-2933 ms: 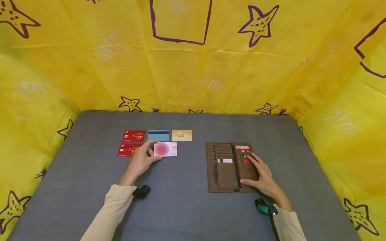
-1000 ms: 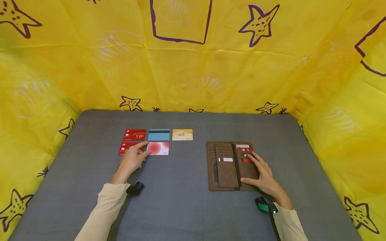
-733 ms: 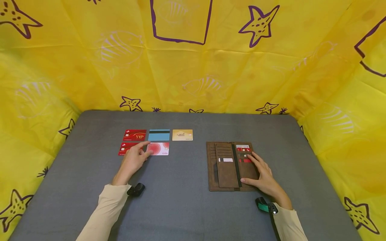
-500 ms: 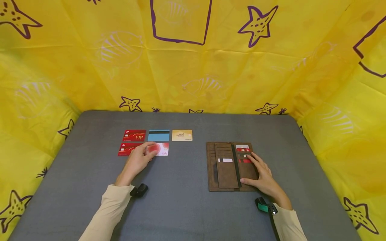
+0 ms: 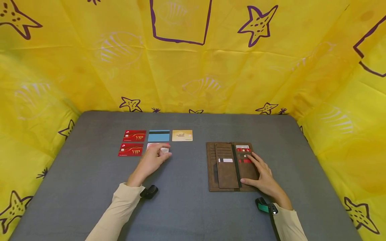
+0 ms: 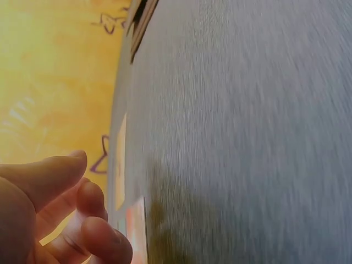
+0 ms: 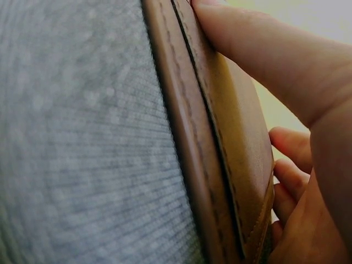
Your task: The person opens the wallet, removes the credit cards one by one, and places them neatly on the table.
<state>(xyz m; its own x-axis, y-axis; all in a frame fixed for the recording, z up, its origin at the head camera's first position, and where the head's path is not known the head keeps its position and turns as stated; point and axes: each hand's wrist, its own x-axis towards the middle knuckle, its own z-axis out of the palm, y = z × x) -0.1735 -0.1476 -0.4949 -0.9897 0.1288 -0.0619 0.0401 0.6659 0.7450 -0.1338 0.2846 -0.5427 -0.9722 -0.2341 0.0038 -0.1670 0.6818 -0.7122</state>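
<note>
My left hand point(image 5: 149, 162) hovers over a white card with a pink-red circle point(image 5: 164, 150), partly covering it in the head view. Its thumb and fingers are loosely bent and apart, and the left wrist view shows no card between them. That card lies at the front right of a small group: two red VIP cards point(image 5: 130, 149), a blue card with a black stripe point(image 5: 158, 136) and a gold card point(image 5: 182, 135). My right hand point(image 5: 265, 177) rests with spread fingers on the right side of an open brown wallet point(image 5: 228, 177).
Several cards show in the wallet slots, among them a white one point(image 5: 225, 160) and red ones point(image 5: 245, 161). A black elastic band point(image 5: 236, 167) runs down the wallet. Yellow cloth point(image 5: 193, 67) encloses the back and sides of the grey table point(image 5: 187, 207).
Earlier my left hand pinched the pink-circle card, moved it left beside the front red card and let go. Now that hand has shifted right, uncovering the red card. My right hand stays put.
</note>
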